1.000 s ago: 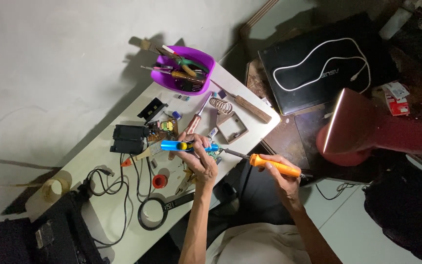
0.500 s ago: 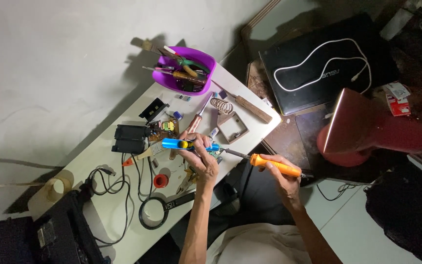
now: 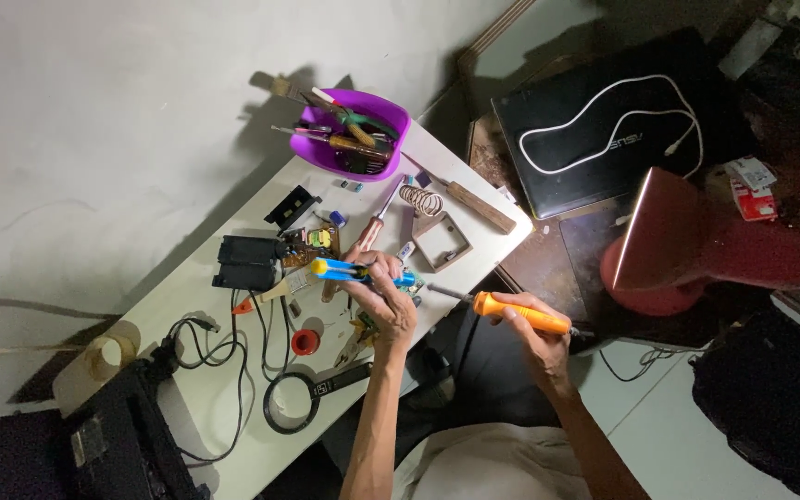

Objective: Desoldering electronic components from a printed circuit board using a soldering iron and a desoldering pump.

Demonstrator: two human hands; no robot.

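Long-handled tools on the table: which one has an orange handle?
The orange-handled soldering iron in the right hand; the left hand holds a blue-and-yellow tool.

Head view, steeply down, mid-distance

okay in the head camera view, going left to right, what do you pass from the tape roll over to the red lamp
Tape roll → black magnifying glass → left hand holding a blue and yellow tool → right hand holding an orange-handled soldering iron → red lamp.
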